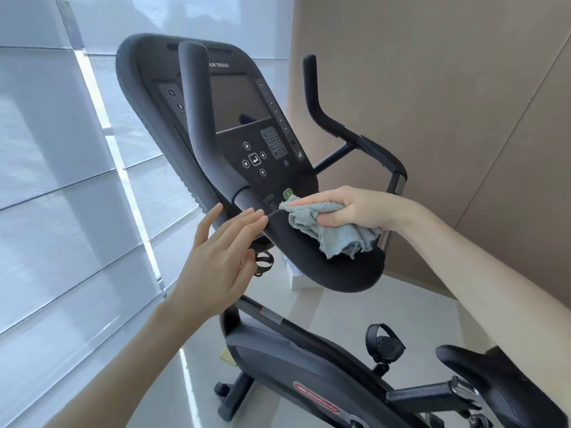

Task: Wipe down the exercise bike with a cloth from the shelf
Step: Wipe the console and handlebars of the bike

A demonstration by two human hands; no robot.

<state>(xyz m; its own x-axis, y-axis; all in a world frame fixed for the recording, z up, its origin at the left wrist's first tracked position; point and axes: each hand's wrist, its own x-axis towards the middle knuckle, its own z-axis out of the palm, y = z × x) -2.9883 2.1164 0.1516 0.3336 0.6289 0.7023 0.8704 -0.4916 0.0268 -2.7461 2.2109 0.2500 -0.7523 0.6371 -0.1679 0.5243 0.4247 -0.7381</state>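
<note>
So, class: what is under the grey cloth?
The cloth, gripped by the right hand, lies on the console's black lower rim. A green button shows just above it. Whatever the cloth covers is hidden.

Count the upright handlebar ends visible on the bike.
2. The near handlebar end rises in front of the console; the far handlebar end stands right of it, against the beige wall. None seems hidden.

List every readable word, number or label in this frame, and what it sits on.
"AR TRAC": top of the console, start hidden by the handlebar.
"1", "3": round buttons on the console's left.
The keypad, small print and red frame badge: too small or blurred.
</note>
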